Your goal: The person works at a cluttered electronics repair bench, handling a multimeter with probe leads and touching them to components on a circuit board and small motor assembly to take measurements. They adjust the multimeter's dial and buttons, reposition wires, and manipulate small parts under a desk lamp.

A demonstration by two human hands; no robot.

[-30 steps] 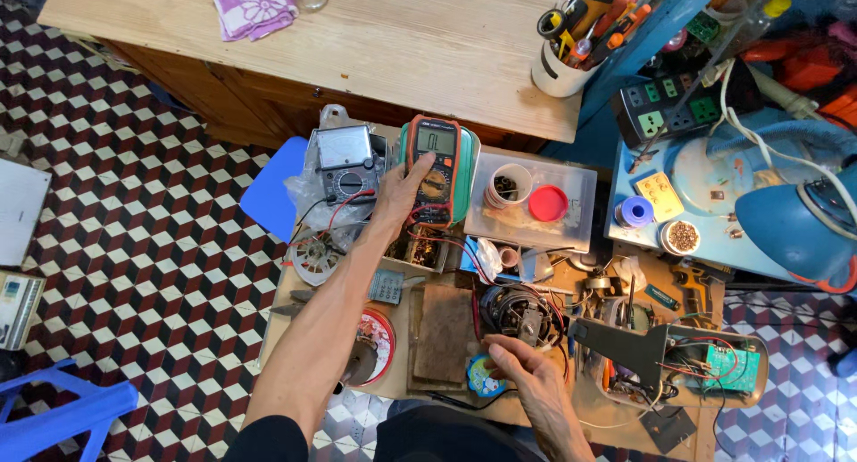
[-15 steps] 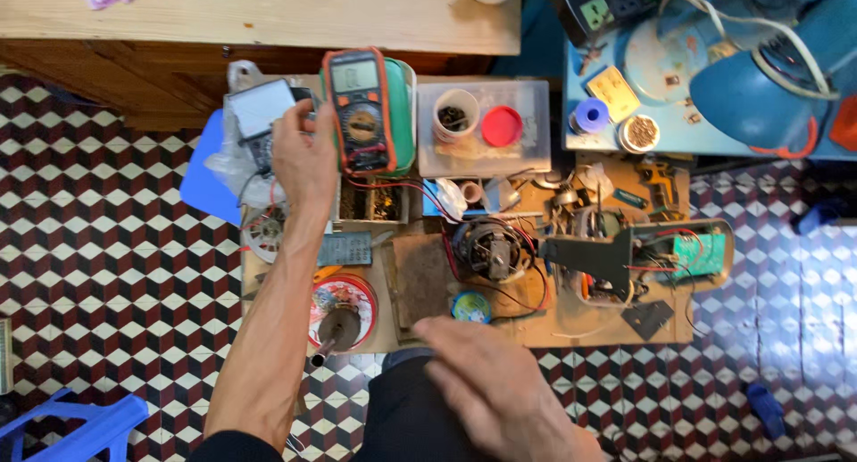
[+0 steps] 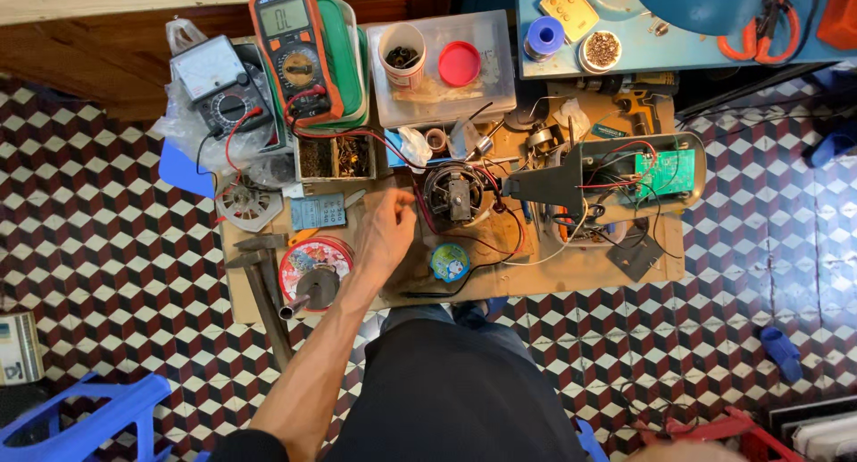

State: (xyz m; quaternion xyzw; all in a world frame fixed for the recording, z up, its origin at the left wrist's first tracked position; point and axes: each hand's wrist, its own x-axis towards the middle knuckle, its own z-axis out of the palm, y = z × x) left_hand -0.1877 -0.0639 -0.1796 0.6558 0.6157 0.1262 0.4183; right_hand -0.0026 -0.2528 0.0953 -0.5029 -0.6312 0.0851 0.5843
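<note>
Motor (image 3: pixel 457 194), small, round, dark, with a metal centre and wound coils: it sits near the middle of the wooden desk (image 3: pixel 571 266), red and black leads trailing from it across the board. We judge it dense and heavy for its bulk, rigid in the body, but delicate at the windings and at the thin leads, which would tear if pulled. Best taken by the outer casing, from both sides, never by the wires.

Left hand (image 3: pixel 386 234): lies just to the left of the motor, near but apart from it. Fingers are curled together, tips pointing toward a red lead (image 3: pixel 412 203) beside the casing; we cannot tell whether they pinch that wire or only touch it. Right hand: out of sight in this view.

Small round tin (image 3: pixel 449 262) with a blue lid, just below the motor. Red spool (image 3: pixel 314 267) with a metal pin, left of the wrist. Grey keypad part (image 3: pixel 319 212), above the spool. Compartment tray of small brass parts (image 3: pixel 336 157), above the hand. Orange digital multimeter (image 3: pixel 294 51) and grey analogue meter (image 3: pixel 217 85), at the far left of the desk. Fan housing with green circuit board (image 3: pixel 664 172), to the right of the motor, well apart from the hand.
</note>
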